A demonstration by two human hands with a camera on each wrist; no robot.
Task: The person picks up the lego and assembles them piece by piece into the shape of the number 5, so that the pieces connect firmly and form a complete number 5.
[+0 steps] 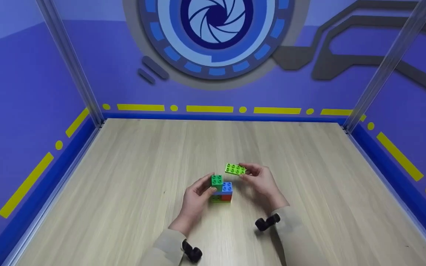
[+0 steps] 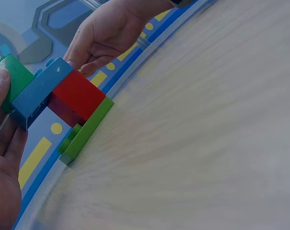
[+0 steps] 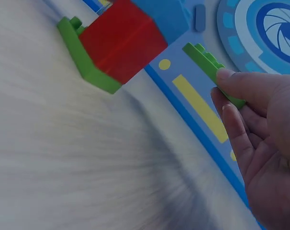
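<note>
A small stack of toy building bricks stands on the table. At its bottom lies a light green flat brick [image 2: 90,129], with a red brick [image 2: 83,96] on it. A blue brick [image 1: 227,187] bridges across above the red one, and a dark green brick [image 1: 216,181] sits on the blue brick's left end. My left hand [image 1: 194,199] holds the dark green brick between thumb and fingers. To the right of the stack and apart from it, my right hand [image 1: 263,181] pinches a light green flat brick [image 1: 233,169] by one end, studs up.
The wooden table [image 1: 142,166] is bordered by a blue back wall [image 1: 98,74] and side walls with yellow marks. Metal posts [image 1: 68,59] stand at the back corners. A black wrist camera [image 1: 192,252] is on the left sleeve, another black camera [image 1: 267,222] on the right.
</note>
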